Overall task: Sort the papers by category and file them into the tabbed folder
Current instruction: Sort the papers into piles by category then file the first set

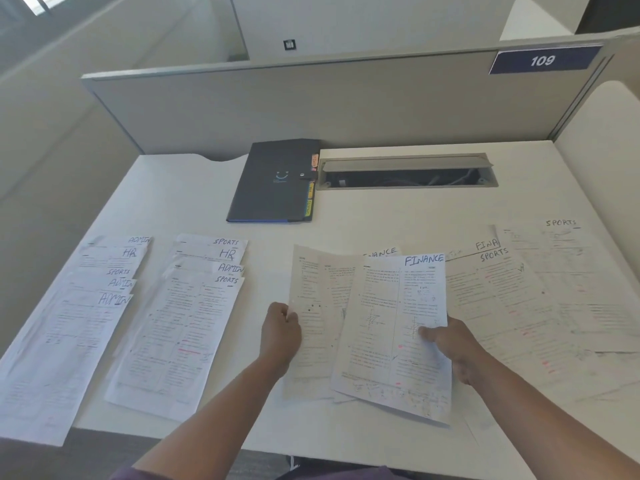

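Sorting was barely underway — my right hand (457, 348) pinched the FINANCE sheet (398, 327), left hand (280, 332) gripped a sheet beside it, both just nearer me than the tabbed folder (277, 181), which was closed — nothing filed, piles mixed.

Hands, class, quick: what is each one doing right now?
Left hand: grips the edge of a paper.
Right hand: holds the FINANCE sheet, thumb on top.

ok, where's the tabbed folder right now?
Head view: the tabbed folder lies closed at the back centre of the desk, just left of the open cable tray, behind the spread papers.
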The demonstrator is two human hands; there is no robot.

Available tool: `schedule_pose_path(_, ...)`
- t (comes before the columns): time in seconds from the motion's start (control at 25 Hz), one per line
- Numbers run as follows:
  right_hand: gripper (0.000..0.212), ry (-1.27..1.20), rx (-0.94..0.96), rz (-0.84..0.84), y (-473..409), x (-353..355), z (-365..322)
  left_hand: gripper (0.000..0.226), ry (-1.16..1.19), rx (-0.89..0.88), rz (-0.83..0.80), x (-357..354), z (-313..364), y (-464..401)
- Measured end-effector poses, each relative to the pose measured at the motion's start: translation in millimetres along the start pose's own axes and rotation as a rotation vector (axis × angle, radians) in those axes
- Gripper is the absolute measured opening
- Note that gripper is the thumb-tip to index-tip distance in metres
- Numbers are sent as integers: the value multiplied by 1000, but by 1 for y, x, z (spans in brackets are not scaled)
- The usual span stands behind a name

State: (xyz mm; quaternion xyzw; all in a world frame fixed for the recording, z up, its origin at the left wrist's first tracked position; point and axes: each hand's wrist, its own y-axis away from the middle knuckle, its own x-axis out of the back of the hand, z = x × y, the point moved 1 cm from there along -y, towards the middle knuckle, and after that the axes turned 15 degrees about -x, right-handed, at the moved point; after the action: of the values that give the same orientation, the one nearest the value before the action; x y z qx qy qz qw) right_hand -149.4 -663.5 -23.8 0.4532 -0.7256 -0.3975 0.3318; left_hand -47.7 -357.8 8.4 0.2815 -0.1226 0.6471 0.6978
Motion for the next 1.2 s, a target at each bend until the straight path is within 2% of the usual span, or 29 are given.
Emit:
schedule_pose_path(0.16,26,-29,5,-1,2,0,-4,17,-117,-117,75,41,4,-10)
schedule_pose_path(0.36,30,-119,19,-46,-3,-5,-14,19,-247,-139,175,101,-11,-33)
schedule_pose_path(0.52,36,-148,67,-114,-1,-22,-25,20,-344,-71,132,158,-39,-52)
schedule_pose_path(0.76,33,-107,63,-139,5,-58,-29,23,-449,50,96,221,-96,-50)
schedule_pose_path(1.2,28,-103,46,-113,15,-98,-29,20,-577,137,24,254,-141,-65)
